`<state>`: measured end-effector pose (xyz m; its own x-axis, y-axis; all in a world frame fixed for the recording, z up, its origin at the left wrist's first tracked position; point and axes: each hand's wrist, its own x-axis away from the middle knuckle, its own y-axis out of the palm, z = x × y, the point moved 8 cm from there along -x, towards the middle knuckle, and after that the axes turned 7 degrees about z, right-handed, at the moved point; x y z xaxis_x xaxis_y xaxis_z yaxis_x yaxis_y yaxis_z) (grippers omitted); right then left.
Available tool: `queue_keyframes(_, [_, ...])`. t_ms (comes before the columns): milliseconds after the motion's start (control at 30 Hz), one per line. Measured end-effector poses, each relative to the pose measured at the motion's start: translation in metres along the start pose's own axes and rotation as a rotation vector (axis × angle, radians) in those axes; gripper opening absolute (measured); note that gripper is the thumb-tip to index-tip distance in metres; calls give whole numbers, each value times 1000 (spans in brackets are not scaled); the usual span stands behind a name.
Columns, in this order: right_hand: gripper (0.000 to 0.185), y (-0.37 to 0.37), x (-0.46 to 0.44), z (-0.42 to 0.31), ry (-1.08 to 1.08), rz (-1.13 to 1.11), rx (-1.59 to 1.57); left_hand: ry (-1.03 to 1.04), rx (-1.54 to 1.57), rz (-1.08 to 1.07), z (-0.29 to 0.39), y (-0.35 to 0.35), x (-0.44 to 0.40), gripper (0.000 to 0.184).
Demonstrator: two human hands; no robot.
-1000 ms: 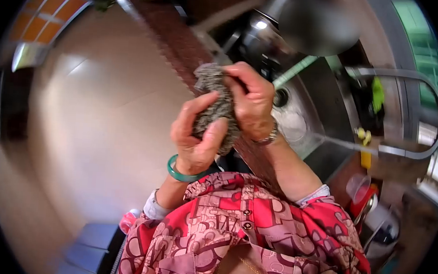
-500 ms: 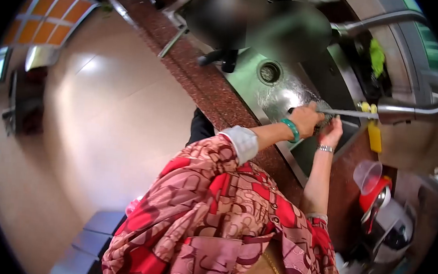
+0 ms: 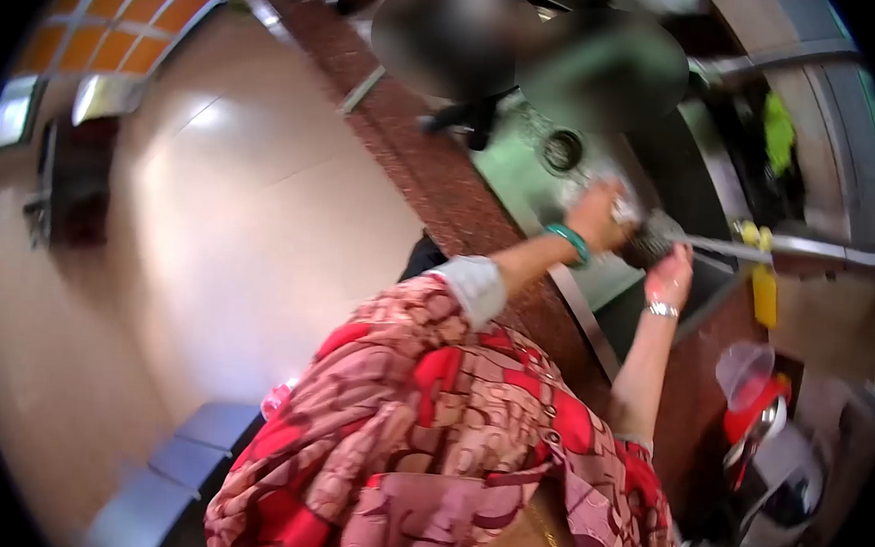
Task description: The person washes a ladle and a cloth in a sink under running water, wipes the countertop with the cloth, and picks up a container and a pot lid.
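A dark grey, textured cloth [image 3: 648, 242] is bunched under the running water over the sink [image 3: 598, 268]. My right hand [image 3: 669, 276], with a metal band at the wrist, grips the cloth from its right side, fingers bent against it. Against the left side of the cloth is my left hand [image 3: 598, 215], wearing a green bangle; motion smears its fingers, and white water or foam shows on them. The water stream [image 3: 725, 248] comes in from the right.
The round drain [image 3: 563, 151] is beyond my hands. A red-brown counter edge [image 3: 418, 177] runs along the sink. At right are a yellow bottle [image 3: 765, 296], a clear plastic cup [image 3: 744, 375] and a green cloth [image 3: 778, 134]. Two blurred round patches hide the far sink.
Both hands have gone from above the counter edge to the water stream on the right, taking the grey cloth along. Since the middle frame, my left hand has shifted slightly up off the cloth.
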<state>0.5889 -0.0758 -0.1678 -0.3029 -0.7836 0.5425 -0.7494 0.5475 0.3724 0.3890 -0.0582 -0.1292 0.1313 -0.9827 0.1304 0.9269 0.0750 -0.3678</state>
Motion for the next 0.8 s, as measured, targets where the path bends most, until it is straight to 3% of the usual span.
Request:
queue_keyframes(33, [19, -9, -1, -4, -36, 33, 5, 56, 8, 194, -6, -10, -10, 39])
queue_keyframes(167, [13, -15, 6, -20, -214, 73, 47, 161, 3, 382, 29, -76, -41, 43])
queue_keyframes(233, [16, -9, 19, -31, -221, 107, 58, 354, -75, 511, 51, -95, -45, 49])
queue_keyframes(267, [16, -3, 24, -32, -195, 89, 56, 443, -145, 516, 61, -98, -48, 59])
queue_keyframes(400, [14, -4, 19, -46, -290, 46, 157, 426, -159, 328, 81, -78, -70, 72])
queue_keyframes(567, [15, 3, 28, -58, -298, 62, 227, 532, -191, 366, 121, -68, -101, 64])
queue_keyframes(633, [14, 3, 26, -61, -349, 50, 367, 497, -227, 273, 125, -61, -118, 53])
queue_keyframes(700, [13, 0, 23, -57, -295, 46, 311, 285, -146, 0, 110, -36, -136, 42])
queue_keyframes(733, [13, -3, 20, -55, -267, 33, 305, 383, -154, 204, 118, -48, -131, 37])
queue_keyframes(800, [15, -3, 17, -50, -228, 15, 276, 450, -134, 313, 131, -57, -125, 36])
